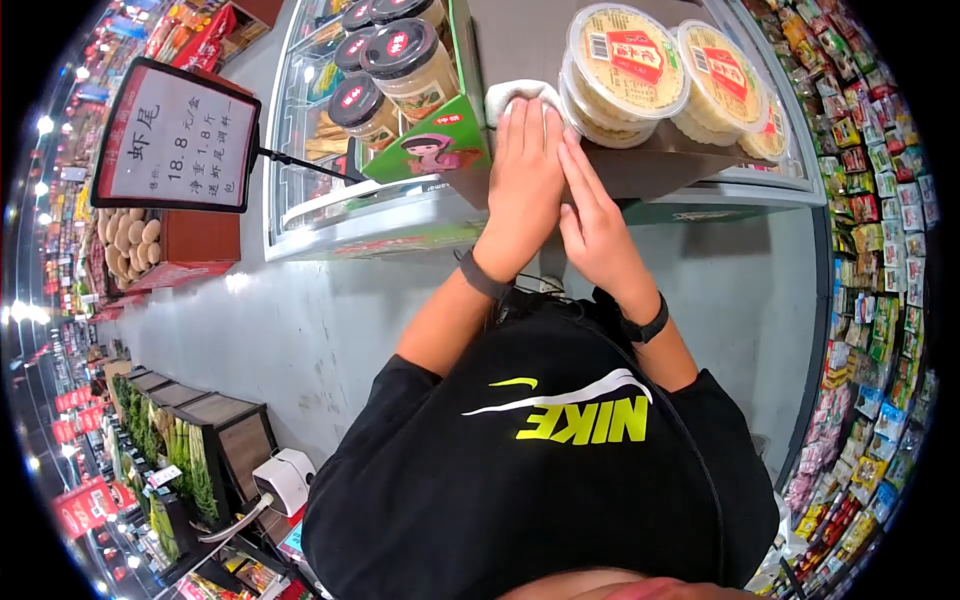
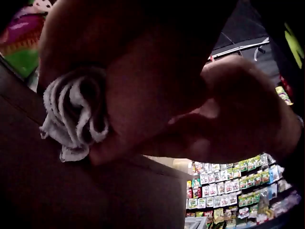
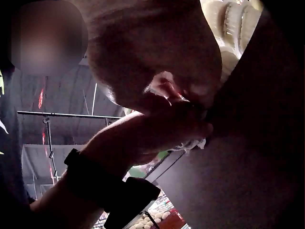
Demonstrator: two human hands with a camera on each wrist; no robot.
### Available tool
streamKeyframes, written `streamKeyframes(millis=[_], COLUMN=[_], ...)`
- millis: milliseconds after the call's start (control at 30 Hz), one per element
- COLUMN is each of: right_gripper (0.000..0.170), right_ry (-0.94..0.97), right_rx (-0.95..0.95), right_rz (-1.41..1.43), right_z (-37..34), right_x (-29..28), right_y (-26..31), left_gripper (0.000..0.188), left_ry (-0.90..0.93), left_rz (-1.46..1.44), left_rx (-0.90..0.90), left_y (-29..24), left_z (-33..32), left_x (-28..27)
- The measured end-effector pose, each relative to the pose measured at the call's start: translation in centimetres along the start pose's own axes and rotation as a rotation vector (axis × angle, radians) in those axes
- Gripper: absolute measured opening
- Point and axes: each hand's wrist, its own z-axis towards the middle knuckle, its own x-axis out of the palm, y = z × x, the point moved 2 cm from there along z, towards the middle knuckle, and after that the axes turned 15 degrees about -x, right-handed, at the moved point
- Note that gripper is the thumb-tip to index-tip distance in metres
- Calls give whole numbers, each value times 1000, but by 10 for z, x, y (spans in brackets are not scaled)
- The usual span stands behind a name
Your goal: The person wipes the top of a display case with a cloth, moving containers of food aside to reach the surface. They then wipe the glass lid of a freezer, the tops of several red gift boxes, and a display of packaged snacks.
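Note:
My left hand rests with extended fingers on a folded white cloth at the front edge of a dark brown board. The left wrist view shows the cloth bunched in layers under that hand. Angled in from the right, my right hand has its fingers straight and its fingertips against the side of the left hand. Round clear tubs with red labels stand stacked just right of the cloth. To its left rises a green printed panel.
Dark-lidded jars stand behind the green panel, in a glass-topped freezer case. A price sign on an arm juts out at left. Racks of small packets line the right side. Vegetable crates stand at lower left.

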Motion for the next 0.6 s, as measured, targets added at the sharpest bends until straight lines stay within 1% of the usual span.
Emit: streamKeyframes(millis=[100, 233, 333, 400, 433, 500, 533, 600], right_gripper=[71, 69, 71, 63, 63, 46, 26, 21], right_ry=[20, 23, 59, -54, -50, -148, -267, -323], right_rx=[-18, -31, -47, -45, -52, -81, -161, -176], right_rz=[-23, -20, -29, -53, -52, -175, -300, -463], right_z=[-9, -10, -12, -8, -9, -10, -6, -9], right_x=[0, -4, -3, -5, -8, -18, -22, -30], right_y=[2, 8, 5, 3, 2, -1, 1, -6], left_gripper=[59, 56, 56, 57, 58, 59, 60, 61], left_ry=[43, 55, 37, 13, 29, 36, 59, 72], left_rz=[68, 39, 14, 1, 1, 4, -4, -14], left_rx=[25, 15, 2, -7, -31, -55, -58, -59], left_y=[-1, -8, -11, -14, -15, -14, -14, -14], left_z=[-16, -35, -34, -28, -23, -15, -13, -9], left_x=[-9, -24, -21, -18, -17, -17, -17, -17])
